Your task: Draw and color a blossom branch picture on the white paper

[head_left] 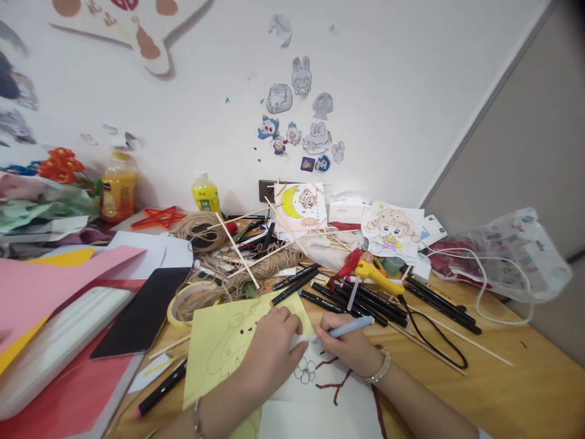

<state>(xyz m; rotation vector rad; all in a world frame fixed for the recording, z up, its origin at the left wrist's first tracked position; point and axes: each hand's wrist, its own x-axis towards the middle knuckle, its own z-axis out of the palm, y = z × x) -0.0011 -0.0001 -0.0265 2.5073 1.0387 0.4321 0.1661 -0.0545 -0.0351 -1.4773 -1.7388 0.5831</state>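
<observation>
White paper [315, 417] lay on the near middle of the worktop [512, 381], partly over a yellow sheet [208, 338]. The left hand [274, 347] rested across both, and whether it pinched anything could not be told. Just beside it, the right hand [350, 347] was closed round a pale blue pen [350, 327]. Any slip of the left hand could have let the paper skid and skewed a line; the right wrist, so close to the dark red strokes [338, 386], might have smudged them if wet.
</observation>
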